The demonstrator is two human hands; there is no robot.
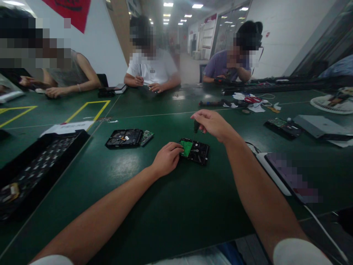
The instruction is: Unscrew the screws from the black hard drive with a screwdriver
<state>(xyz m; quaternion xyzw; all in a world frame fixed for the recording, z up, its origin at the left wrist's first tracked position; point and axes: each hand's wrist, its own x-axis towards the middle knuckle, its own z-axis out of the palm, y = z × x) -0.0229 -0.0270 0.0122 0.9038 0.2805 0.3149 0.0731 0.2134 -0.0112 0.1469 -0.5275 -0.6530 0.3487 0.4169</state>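
A black hard drive with a green circuit board (199, 152) lies flat on the green table (165, 206) in front of me. My left hand (167, 158) is closed on the drive's left edge, fingertips at the green board. Above the drive, my right hand (209, 123) is wrapped round the dark handle of a screwdriver (196, 127). The screwdriver stands nearly upright, its thin shaft pointing down at the drive's upper edge; whether the tip touches a screw is too small to tell.
Left of my hands lie another open drive (124, 138) and a loose circuit board (147, 137). A long black tray (41, 165) is at far left. On the right are a phone (289, 176), a drive (284, 127) and a silver box (322, 127). Three people sit opposite.
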